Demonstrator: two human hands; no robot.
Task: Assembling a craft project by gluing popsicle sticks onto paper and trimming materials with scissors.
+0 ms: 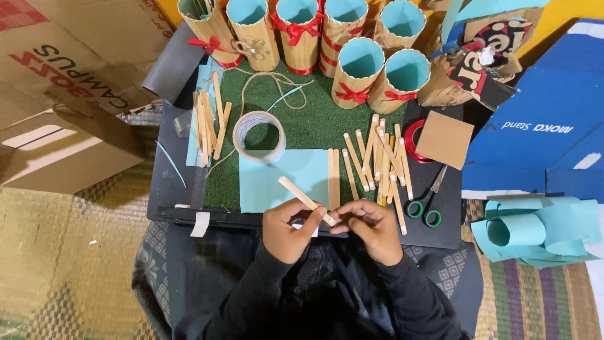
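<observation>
My left hand (288, 230) and my right hand (370, 228) meet over the near edge of the work board, both pinching the near end of one flat wooden stick (298, 192) that slants up to the left. A small white strip sits at that end between my fingers. Under the stick lies a light blue paper sheet (277, 179) with two sticks (333, 177) laid along its right edge. A pile of loose sticks (380, 160) rests just right of it on the green turf mat (321, 123).
A tape roll (258, 135) and twine lie on the mat, more sticks (207, 126) at left. Several stick-clad cups with red ribbons (352, 72) line the far side. Green-handled scissors (428, 201), brown card square (445, 138), rolled blue paper (535, 230), cardboard boxes (60, 135) surround.
</observation>
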